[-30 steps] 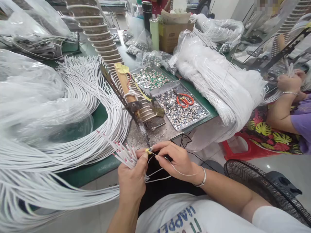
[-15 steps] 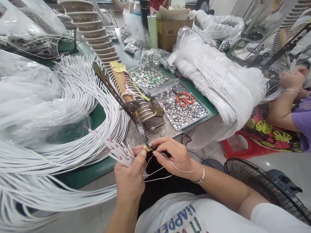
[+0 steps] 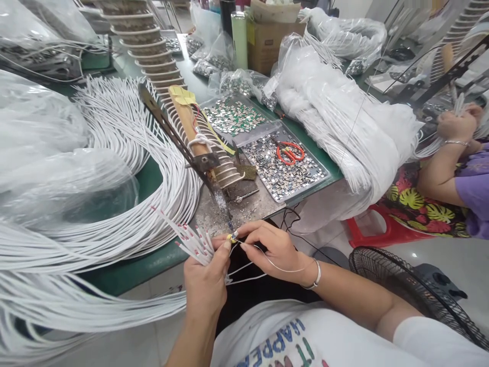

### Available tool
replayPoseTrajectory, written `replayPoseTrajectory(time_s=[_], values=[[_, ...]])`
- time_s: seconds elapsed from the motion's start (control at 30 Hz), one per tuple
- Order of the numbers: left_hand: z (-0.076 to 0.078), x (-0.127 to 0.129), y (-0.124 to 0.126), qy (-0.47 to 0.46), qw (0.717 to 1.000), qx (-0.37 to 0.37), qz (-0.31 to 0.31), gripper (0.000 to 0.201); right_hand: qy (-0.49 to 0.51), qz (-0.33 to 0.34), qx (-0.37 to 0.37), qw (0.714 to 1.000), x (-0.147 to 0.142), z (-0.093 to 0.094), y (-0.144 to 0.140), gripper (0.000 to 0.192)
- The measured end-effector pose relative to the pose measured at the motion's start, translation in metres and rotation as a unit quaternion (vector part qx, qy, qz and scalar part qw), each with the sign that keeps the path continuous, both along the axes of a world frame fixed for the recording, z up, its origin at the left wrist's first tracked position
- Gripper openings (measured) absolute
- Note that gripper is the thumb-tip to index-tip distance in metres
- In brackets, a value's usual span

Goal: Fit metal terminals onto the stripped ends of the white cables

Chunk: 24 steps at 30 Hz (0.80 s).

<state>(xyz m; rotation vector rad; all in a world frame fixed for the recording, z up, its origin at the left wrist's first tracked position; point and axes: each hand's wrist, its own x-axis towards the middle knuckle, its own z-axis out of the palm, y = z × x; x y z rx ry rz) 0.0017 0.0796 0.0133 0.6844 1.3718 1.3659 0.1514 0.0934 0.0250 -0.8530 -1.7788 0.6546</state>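
Note:
My left hand [image 3: 208,275] is closed round a bundle of white cables [image 3: 196,244] with red wire ends. Between its thumb and index finger is a small metal connector with something yellow [image 3: 231,237] against it. My right hand [image 3: 273,250] pinches a thin strand of solder wire [image 3: 277,266], which loops back over the wrist. Its fingertips almost meet those of my left hand at the connector. Just above them points the dark tip of a soldering iron [image 3: 223,206], clamped at a slant with a wooden handle [image 3: 191,120]. A small gap seems to separate tip and connector.
A tray of metal connectors [image 3: 267,176] holds red-handled scissors [image 3: 290,153]. Green-and-silver pieces [image 3: 237,117] lie behind it. White cables [image 3: 171,183] cover the left side; bagged cables [image 3: 336,112] lie right. A fan [image 3: 405,290] and a co-worker's arm [image 3: 439,163] are at right.
Both hands have dropped slightly from the iron tip, and the connector shows more clearly beneath it. The view has shifted a little. Both hands keep their grip.

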Motion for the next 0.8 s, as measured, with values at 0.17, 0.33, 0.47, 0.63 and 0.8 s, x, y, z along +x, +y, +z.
replayPoseTrajectory(time_s=[0.17, 0.33, 0.47, 0.63, 0.8], values=[[-0.001, -0.002, -0.007, 0.012, 1.000, 0.005, -0.013, 0.018, 0.013, 0.011, -0.032, 0.999, 0.001, 0.002, -0.001, 0.007], [-0.004, -0.004, -0.018, -0.013, 0.996, -0.040, -0.079, 0.022, -0.021, 0.017, -0.072, 0.997, -0.003, -0.002, -0.003, 0.009], [-0.007, -0.016, -0.024, -0.108, 0.990, -0.084, -0.040, 0.033, -0.037, -0.010, -0.059, 0.998, 0.003, -0.009, -0.012, 0.010], [-0.006, -0.041, -0.039, -0.145, 0.983, -0.110, -0.004, 0.033, -0.249, 0.010, -0.126, 0.960, 0.041, -0.018, -0.023, 0.015], [-0.001, -0.026, -0.057, -0.091, 0.979, -0.154, -0.101, 0.052, -0.289, 0.057, -0.168, 0.941, 0.049, -0.017, -0.030, 0.014]])
